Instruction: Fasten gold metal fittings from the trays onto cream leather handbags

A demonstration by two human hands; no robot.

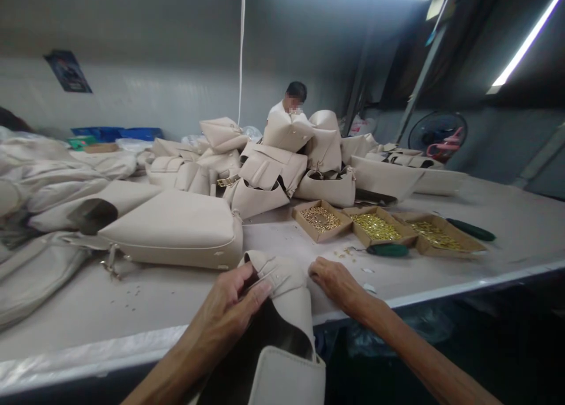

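A cream handbag (293,311) with a dark lining lies open at the table's front edge, partly over it. My left hand (236,293) grips its upper rim, thumb outside on the strap piece and fingers reaching inside. Just right of the bag, my right hand (330,277) is closed with its fingers curled down near the tabletop. Whatever those fingertips hold, if anything, is hidden. Beyond my right hand lie a few loose gold-coloured bits (342,254) and a green-handled tool (387,250).
Three cardboard trays hold small metal fittings: one tray (320,238), a middle tray (368,244) and a right tray (454,253). A finished-looking cream bag (176,228) lies at left. Behind it rises a pile of bags (260,169), with a person (277,109) beyond.
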